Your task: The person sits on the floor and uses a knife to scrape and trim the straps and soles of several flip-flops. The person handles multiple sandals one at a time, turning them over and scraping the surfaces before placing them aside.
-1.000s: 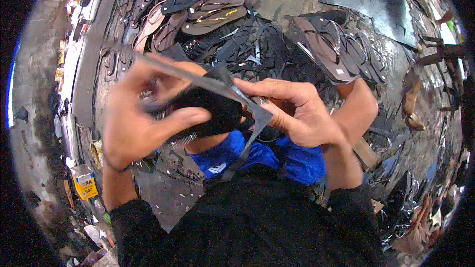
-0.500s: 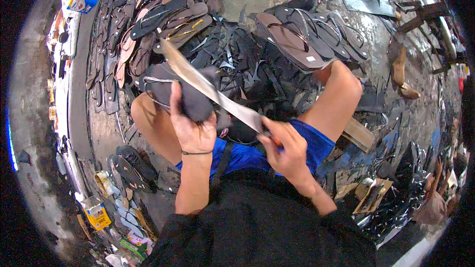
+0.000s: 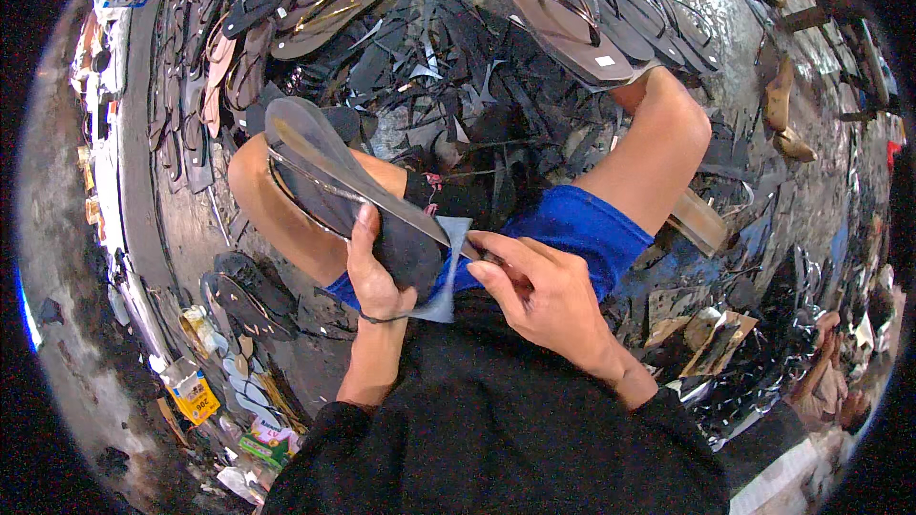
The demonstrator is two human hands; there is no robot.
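My left hand [image 3: 376, 272] is closed around a dark flip-flop [image 3: 396, 246], thumb on top and the heel end toward me. A thin shiny strap crosses its toe end, which points up and left. My right hand [image 3: 544, 291] is closed on the handle of a long knife; its fingers mostly hide the handle. The knife blade [image 3: 386, 198] lies slantwise along the sandal's right edge, pointing to the upper left. A thin grey strip of sole material [image 3: 444, 286] sticks out at the heel, between my hands.
Finished-looking flip-flops [image 3: 563, 24] lie at the upper right, with more brown and black sandals [image 3: 329, 14] at the upper left. Dark offcuts [image 3: 429, 67] heap between my knees. A black pair [image 3: 250, 296] lies to the left. A yellow box [image 3: 191, 396] sits at lower left.
The knife has swung down from above the sandal to lie along its edge. The sandal has turned, with its heel nearer me. A grey strip now shows at the heel.
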